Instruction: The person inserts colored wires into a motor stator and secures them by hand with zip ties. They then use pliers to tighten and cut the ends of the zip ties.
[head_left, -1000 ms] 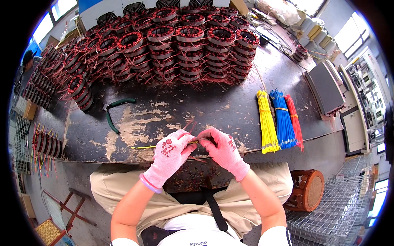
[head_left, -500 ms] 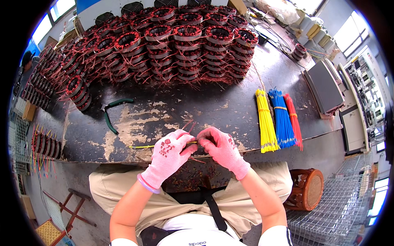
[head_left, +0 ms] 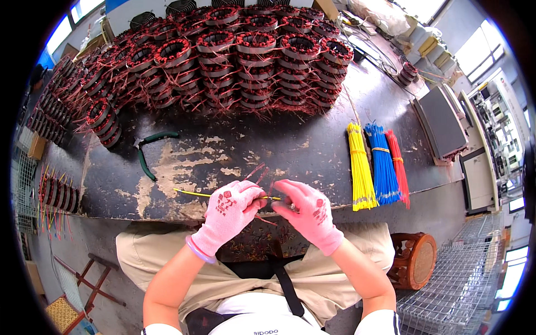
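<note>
My left hand (head_left: pixel 228 209), in a pink glove, pinches a thin yellow wire (head_left: pixel 192 193). The wire's long end sticks out to the left and its short tip shows past my fingers. Beside that tip is my right hand (head_left: pixel 310 215), also gloved in pink, with thumb and forefinger parted around it. Thin dark red wires (head_left: pixel 258 172) rise between the two hands, and more strands show below my left fingertips. What these strands join to is hidden by the gloves.
Stacked stators (head_left: pixel 254 70) with red windings fill the table's back. Green-handled pliers (head_left: pixel 146 153) lie at left, near a short stator stack (head_left: pixel 103 123). Bundles of yellow wires (head_left: pixel 361 167), blue wires (head_left: pixel 383 164) and red wires (head_left: pixel 397 167) lie at right. A wooden stool (head_left: pixel 416 261) stands beside my leg.
My right hand's fingers have parted and shifted slightly right, uncovering the yellow wire's tip. My left hand keeps its pinch.
</note>
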